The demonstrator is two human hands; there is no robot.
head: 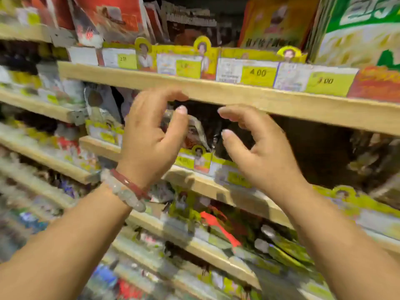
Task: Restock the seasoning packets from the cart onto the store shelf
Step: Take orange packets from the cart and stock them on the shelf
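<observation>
Shelving is filling the whole view, and the wooden shelf edge [216,94] with its yellow price tags [257,74] is our landmark. Far left of that edge, blurred stock is sitting on stepped wooden ledges, too smeared to name. Coming inward, the left hand [149,135], a beaded bracelet [125,193] on its wrist, is rising just under the edge, fingers loosely curled and thumb spread, gripping nothing that shows. Its fingertips are hovering right at a crinkled, silvery seasoning packet [194,131] standing in the dark bay beneath the edge, behind a lower strip of yellow tags; whether they are touching it cannot be told through the blur. My read: the packet is going in upright so its face is showing above the tags. Right of the packet, the right hand [257,152] is mirroring the left, fingers relaxed and apart, holding nothing, probably poised to square the packet up or steady the row. Further right under the edge, the bay is going dark, with dim packets barely showing. No cart is appearing anywhere in view
</observation>
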